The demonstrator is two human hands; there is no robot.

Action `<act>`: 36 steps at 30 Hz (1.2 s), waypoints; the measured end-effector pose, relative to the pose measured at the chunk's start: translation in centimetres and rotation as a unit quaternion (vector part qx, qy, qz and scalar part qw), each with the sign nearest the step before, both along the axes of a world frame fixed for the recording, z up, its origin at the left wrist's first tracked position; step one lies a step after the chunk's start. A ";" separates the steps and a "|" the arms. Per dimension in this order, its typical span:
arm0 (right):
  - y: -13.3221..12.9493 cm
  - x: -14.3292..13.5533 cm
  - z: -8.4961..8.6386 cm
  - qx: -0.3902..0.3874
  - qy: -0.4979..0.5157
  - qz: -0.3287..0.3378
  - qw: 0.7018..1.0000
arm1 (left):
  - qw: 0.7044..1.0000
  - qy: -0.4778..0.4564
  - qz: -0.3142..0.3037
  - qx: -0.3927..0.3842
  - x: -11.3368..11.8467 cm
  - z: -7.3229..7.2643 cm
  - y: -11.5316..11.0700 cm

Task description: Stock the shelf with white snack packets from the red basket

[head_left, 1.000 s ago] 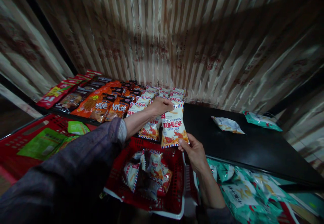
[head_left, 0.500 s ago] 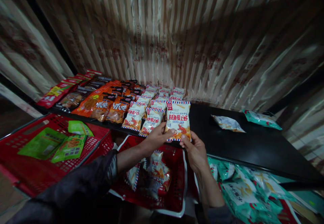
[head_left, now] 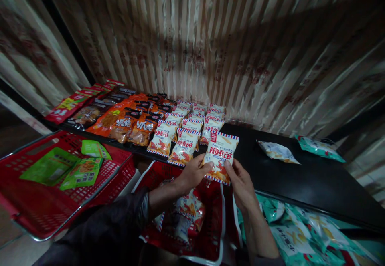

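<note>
Between my two hands I hold a white and orange snack bag with red print and striped edges, its front facing me. My left hand grips its lower left side, thumb on the front. On the lower right side my right hand is closed the same way. Just left of the held bag, matching snack bags stand in rows on the black shelf. Below my forearms, a red basket contains more bags of the same kind.
Orange snack bags and red packets line the shelf's left part. A white bag and a teal bag lie at its right. Another red basket holds green packets. Teal bags are piled below the shelf.
Both hands have drawn the snack bag down, toward me and slightly right, away from the row. It now leans a little. The view has shifted slightly.
</note>
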State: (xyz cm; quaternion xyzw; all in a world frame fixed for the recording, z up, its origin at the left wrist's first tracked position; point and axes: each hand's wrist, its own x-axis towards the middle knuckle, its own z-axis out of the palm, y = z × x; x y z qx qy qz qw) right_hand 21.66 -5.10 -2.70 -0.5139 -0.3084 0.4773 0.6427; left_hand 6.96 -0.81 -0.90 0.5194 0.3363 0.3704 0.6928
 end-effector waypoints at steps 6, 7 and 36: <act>1.0 0.5 -1.0 -0.015 -0.016 -0.085 0.996 | 0.993 0.065 0.037 0.088 1.5 -2.2 1.1; 1.1 0.5 -1.2 -0.013 -0.024 -0.096 0.995 | 0.985 0.108 0.060 0.119 1.6 -2.4 1.0; 9.3 2.1 -3.5 -0.018 -0.197 -0.081 0.977 | 0.896 0.310 0.047 0.313 2.1 -4.8 0.6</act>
